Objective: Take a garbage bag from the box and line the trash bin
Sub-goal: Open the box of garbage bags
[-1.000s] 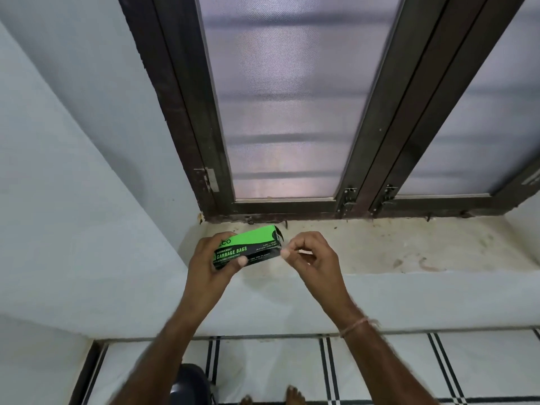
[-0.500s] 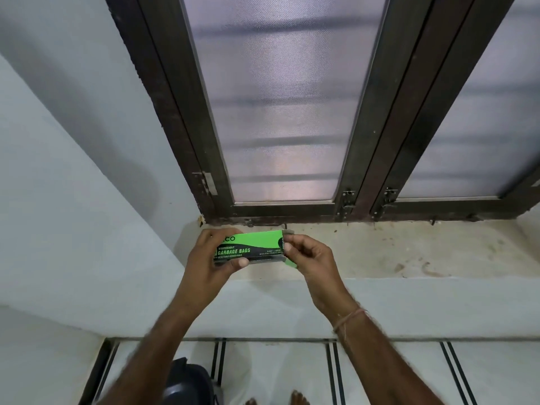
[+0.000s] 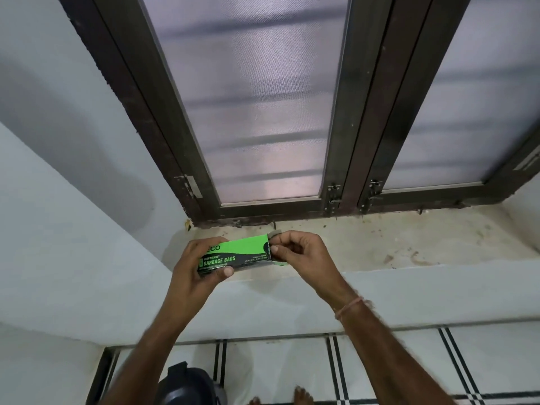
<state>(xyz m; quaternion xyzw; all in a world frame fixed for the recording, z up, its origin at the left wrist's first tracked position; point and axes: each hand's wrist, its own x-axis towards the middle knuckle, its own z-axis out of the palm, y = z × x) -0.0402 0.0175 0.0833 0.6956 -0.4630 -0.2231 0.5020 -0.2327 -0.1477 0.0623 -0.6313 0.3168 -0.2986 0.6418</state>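
Note:
A green and black garbage bag box (image 3: pixel 242 252) is held level over the front of the window sill. My left hand (image 3: pixel 194 270) grips its left end, thumb under the front face. My right hand (image 3: pixel 301 254) pinches the flap at the box's right end; a green flap edge shows just below the fingers. No bag is visible outside the box. A dark trash bin (image 3: pixel 190 387) stands on the floor below my left forearm, only its top in view.
The stained stone sill (image 3: pixel 394 238) runs to the right under a dark-framed frosted window (image 3: pixel 263 112). A white wall (image 3: pixel 58 244) closes in on the left. Below lie white floor tiles with black stripes (image 3: pixel 277 366) and bare toes (image 3: pixel 301 394).
My right hand closed in on the box's right end and now pinches its flap, which has come open. The box has turned level and the view shifted slightly.

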